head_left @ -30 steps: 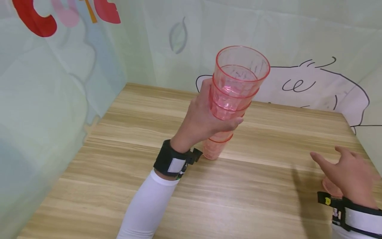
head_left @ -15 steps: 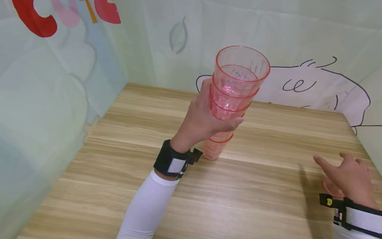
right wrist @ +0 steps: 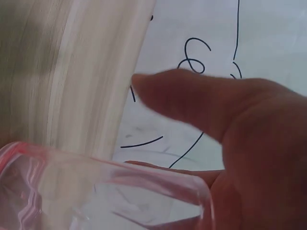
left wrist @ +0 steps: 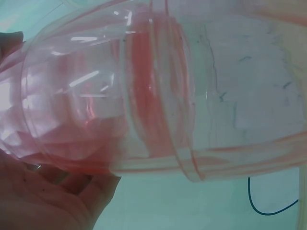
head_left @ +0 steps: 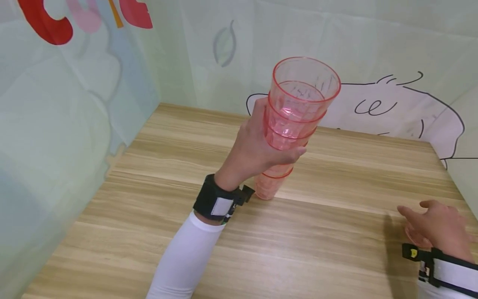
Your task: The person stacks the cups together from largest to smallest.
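My left hand (head_left: 252, 145) grips a tilted stack of several clear reddish-pink plastic cups (head_left: 293, 114) around its middle. The widest rim faces up, and the narrow lower end is close over the table. In the left wrist view the nested cups (left wrist: 86, 100) fill most of the picture. At the right, my right hand (head_left: 440, 226) is at a single cup (head_left: 417, 237) of the same kind, partly hidden by the hand. The right wrist view shows the thumb (right wrist: 187, 98) stretched out, apart from the cup's wall (right wrist: 144, 201), with other fingers behind the cup.
The wood-grain table (head_left: 149, 232) stretches under both hands. Behind it hangs a pale printed backdrop (head_left: 209, 83) with line drawings, and red and pink letters show at the upper left. A black strap (head_left: 214, 197) with a small camera sits on the left wrist.
The right hand has come down and slightly right, lower around the single cup. My left hand and the stack have stayed in place.
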A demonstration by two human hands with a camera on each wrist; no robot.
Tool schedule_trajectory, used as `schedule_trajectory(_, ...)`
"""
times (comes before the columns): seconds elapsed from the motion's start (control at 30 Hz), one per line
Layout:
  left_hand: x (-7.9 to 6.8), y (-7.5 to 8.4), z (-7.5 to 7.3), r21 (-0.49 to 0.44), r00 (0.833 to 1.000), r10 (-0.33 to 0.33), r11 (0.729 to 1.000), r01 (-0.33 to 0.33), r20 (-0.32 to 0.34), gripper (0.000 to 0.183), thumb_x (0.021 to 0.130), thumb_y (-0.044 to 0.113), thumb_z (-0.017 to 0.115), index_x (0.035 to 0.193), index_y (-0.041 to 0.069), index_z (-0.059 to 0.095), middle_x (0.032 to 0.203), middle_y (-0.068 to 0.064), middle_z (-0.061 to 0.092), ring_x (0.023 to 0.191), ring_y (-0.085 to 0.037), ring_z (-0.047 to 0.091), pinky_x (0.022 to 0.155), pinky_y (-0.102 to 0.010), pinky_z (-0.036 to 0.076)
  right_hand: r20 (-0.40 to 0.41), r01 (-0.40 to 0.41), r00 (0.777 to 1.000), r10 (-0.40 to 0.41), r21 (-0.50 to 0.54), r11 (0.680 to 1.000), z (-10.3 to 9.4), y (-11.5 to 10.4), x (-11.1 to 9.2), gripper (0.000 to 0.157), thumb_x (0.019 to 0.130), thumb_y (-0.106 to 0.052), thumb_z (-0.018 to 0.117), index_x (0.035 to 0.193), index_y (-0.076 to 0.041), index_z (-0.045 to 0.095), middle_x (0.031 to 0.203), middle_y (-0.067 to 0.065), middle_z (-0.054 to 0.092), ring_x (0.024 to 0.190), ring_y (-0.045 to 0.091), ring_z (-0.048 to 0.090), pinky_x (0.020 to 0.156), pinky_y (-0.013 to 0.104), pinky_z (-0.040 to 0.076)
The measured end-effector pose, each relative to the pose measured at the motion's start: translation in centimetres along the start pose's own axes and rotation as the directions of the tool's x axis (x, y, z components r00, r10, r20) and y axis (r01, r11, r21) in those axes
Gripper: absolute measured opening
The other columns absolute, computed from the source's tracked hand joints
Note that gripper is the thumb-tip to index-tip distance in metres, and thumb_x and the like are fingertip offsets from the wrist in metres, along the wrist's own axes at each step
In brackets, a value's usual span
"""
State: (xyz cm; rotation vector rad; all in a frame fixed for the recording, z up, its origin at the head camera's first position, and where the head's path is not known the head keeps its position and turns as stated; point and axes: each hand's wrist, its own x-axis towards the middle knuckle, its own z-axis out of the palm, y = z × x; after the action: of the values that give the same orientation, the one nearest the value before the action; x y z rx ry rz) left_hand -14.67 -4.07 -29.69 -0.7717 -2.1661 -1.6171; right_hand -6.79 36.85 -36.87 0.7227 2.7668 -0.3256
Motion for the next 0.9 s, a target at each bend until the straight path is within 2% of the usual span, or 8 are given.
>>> schedule_trajectory(0.13,0.0,0.0,0.0,0.01,1.0,0.008,1.0,-0.008,0.005,0.085,0.07,0.031,0.091,0.136,0.017,0.039,0.122,0.005,0.062,0.105,-0.007,0.062,0.086,-0.028,0.054,-0.005,0.022,1.0,-0.022,-0.014,1.0,0.0,0.4,0.3,0.066,0.096,-0.037,0.058,0.132,0.016,0.042,0.129,0.049,0.035,0.116,0.066,0.033,0.085,0.085,0.033)
schedule_trajectory(0.33,0.0,0.1,0.1,0.001,1.0,-0.006,1.0,0.006,-0.001,0.084,0.069,0.03,0.091,0.134,0.018,0.04,0.12,0.006,0.064,0.104,-0.007,0.063,0.085,-0.028,0.055,-0.019,-0.003,1.0,0.003,-0.016,1.0,0.3,0.6,0.7,0.057,0.095,-0.024,0.062,0.133,0.013,0.043,0.127,0.045,0.039,0.115,0.059,0.037,0.086,0.078,0.038)
schedule_trajectory(0.47,0.0,0.1,0.1,0.006,1.0,-0.01,1.0,0.01,-0.006,0.084,0.069,0.031,0.091,0.134,0.018,0.04,0.12,0.006,0.064,0.104,-0.006,0.063,0.085,-0.028,0.054,-0.033,0.002,0.999,-0.002,-0.008,1.0,0.2,0.5,0.4,0.056,0.095,-0.023,0.061,0.132,0.013,0.043,0.125,0.044,0.042,0.115,0.059,0.038,0.086,0.076,0.038)
schedule_trajectory(0.7,0.0,0.0,0.0,-0.007,1.0,0.024,1.0,-0.024,-0.003,0.085,0.069,0.029,0.091,0.135,0.016,0.04,0.121,0.003,0.063,0.105,-0.008,0.063,0.086,-0.028,0.054,-0.02,0.033,0.999,-0.034,-0.01,0.999,0.2,0.7,0.1,0.059,0.096,-0.029,0.058,0.131,0.015,0.04,0.123,0.046,0.039,0.114,0.062,0.034,0.087,0.075,0.036)
schedule_trajectory(0.8,0.0,0.0,0.1,-0.001,1.0,0.029,1.0,-0.029,-0.003,0.085,0.07,0.03,0.091,0.135,0.016,0.04,0.121,0.003,0.064,0.104,-0.007,0.063,0.086,-0.028,0.054,-0.03,0.053,0.998,-0.053,-0.014,0.998,0.3,0.9,0.3,0.058,0.095,-0.027,0.058,0.128,0.017,0.041,0.119,0.045,0.044,0.112,0.061,0.035,0.089,0.071,0.034)
schedule_trajectory(0.9,0.0,0.0,0.0,0.006,1.0,0.029,1.0,-0.029,-0.005,0.085,0.07,0.031,0.091,0.135,0.016,0.039,0.12,0.004,0.063,0.104,-0.007,0.063,0.086,-0.028,0.054,-0.055,0.092,0.994,-0.093,-0.02,0.996,0.4,1.1,0.4,0.056,0.094,-0.025,0.06,0.123,0.019,0.044,0.109,0.041,0.054,0.105,0.057,0.044,0.086,0.065,0.037)
